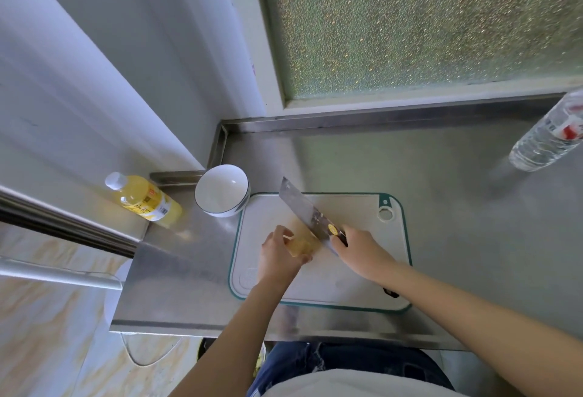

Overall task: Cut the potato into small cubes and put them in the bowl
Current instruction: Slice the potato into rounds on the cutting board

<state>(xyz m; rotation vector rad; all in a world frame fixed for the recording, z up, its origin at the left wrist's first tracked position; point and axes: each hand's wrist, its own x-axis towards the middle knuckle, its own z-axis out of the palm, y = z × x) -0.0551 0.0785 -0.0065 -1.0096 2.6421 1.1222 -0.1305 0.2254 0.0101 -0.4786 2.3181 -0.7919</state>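
A pale yellow peeled potato (303, 244) lies on the white cutting board with a green rim (356, 273). My left hand (277, 254) grips the potato from the left, fingers curled over it. My right hand (359, 250) holds the dark handle of a cleaver (307, 209); its broad blade slants up to the left, with its edge against the potato's right side. A white bowl with a dark rim (221, 190) stands just beyond the board's far left corner and looks empty.
A bottle of yellow liquid (143, 200) lies left of the bowl near the steel counter's edge. A clear water bottle (549, 134) stands at the far right. A frosted window and a raised steel lip bound the counter (441, 175) at the back.
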